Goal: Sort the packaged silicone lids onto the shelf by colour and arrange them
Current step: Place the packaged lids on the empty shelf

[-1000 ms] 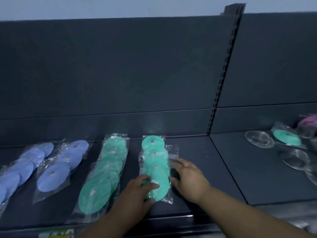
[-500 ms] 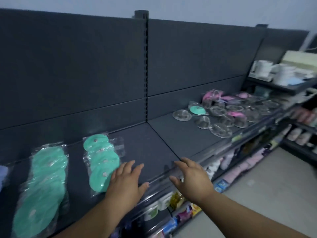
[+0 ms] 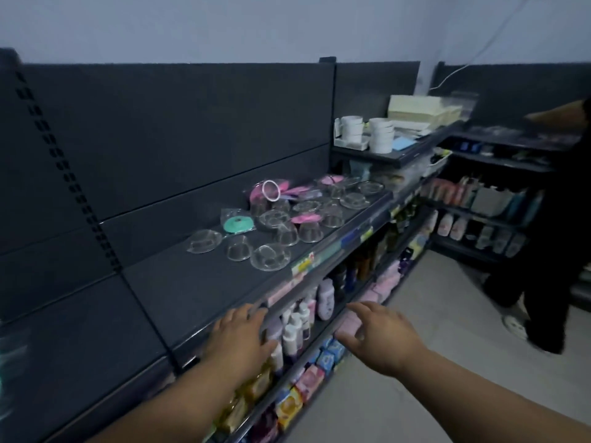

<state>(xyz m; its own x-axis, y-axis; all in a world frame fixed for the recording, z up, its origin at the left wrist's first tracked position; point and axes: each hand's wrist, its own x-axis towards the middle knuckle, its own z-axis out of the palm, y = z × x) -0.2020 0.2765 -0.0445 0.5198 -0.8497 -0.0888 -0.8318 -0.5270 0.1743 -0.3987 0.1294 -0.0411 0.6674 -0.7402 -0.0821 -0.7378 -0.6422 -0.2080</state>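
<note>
Two hands out in front of me, and neither one's got anything in it. My left hand (image 3: pixel 240 335) is flat with the fingers spread, right at the front lip of the dark shelf (image 3: pixel 192 289). Honestly can't tell if it's touching the edge or just above it. My right hand (image 3: pixel 382 338) is off the shelf completely, out over the aisle floor (image 3: pixel 399 407), fingers loose and fanned.

The lone teal packaged lid (image 3: pixel 238 224) lies flat further along that same shelf, well apart from both hands, so I'll use it as the marker. On my side of the teal one there's a loose bunch of clear lids (image 3: pixel 270 258), the nearest just beside it. Past the teal one is a jumble of pink packaged lids (image 3: pixel 271 190) mixed with more clear ones, all overlapping, so it's hard to count them. Way beyond it, on a higher shelf, stand some stacked white cups (image 3: pixel 380 135). Below the teal one's level, the lower shelves hold bottles (image 3: pixel 295 329) and, further down, small colourful boxes (image 3: pixel 289 407). Across the aisle from it there's a person (image 3: pixel 550 251) in dark clothes, only partly in view.
</note>
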